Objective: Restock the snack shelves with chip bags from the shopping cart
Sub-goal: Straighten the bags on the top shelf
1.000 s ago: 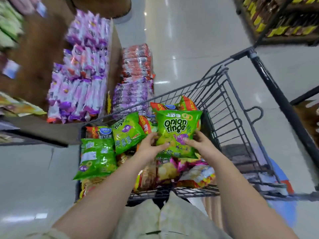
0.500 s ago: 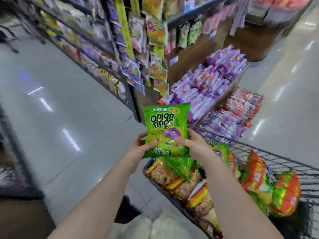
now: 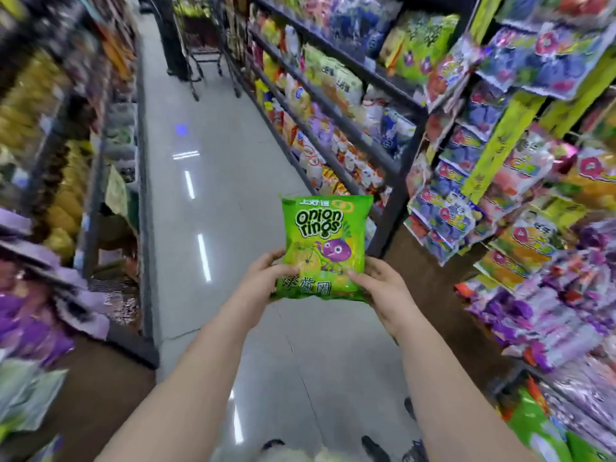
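Note:
A green "Onion rings" chip bag stands upright in front of me over the aisle floor. My left hand grips its lower left edge, thumb on the front. My right hand grips the lower right edge the same way. The snack shelves run along the right side of the aisle, packed with chip bags. A bit of the shopping cart's load, a green bag, shows at the bottom right corner.
Shelves of goods line the left side of the aisle. Hanging snack strips and purple packs fill the end display at right. Another cart stands far down the grey floor.
I have lifted the onion rings bag out of the cart and turned left, from the cart to facing down the aisle. Both hands keep the same grip.

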Demonstrator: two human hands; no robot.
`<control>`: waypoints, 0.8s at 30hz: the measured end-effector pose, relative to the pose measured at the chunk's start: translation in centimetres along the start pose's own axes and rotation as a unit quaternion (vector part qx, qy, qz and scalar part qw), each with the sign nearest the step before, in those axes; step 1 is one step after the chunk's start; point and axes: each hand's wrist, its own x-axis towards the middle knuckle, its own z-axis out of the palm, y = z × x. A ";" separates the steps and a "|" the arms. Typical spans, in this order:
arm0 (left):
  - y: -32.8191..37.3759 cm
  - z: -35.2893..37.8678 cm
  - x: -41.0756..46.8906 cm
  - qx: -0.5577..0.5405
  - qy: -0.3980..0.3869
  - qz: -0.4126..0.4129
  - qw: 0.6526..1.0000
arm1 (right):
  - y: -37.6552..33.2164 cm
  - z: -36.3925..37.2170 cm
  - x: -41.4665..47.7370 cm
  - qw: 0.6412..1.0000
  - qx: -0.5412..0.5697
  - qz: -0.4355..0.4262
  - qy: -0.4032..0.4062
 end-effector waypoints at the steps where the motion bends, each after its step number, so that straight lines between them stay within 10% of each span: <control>1: 0.9 -1.7 1.0 -0.011 0.007 0.004 1.000 | -0.3 2.0 1.5 1.000 0.004 -0.005 0.000; 15: 7.0 -10.6 18.6 -0.097 0.118 0.017 0.988 | -3.4 12.6 20.8 0.999 0.032 0.008 -0.006; 24: 23.5 -10.7 37.0 -0.055 0.139 0.117 0.982 | -15.2 17.1 43.4 0.996 0.059 -0.042 -0.045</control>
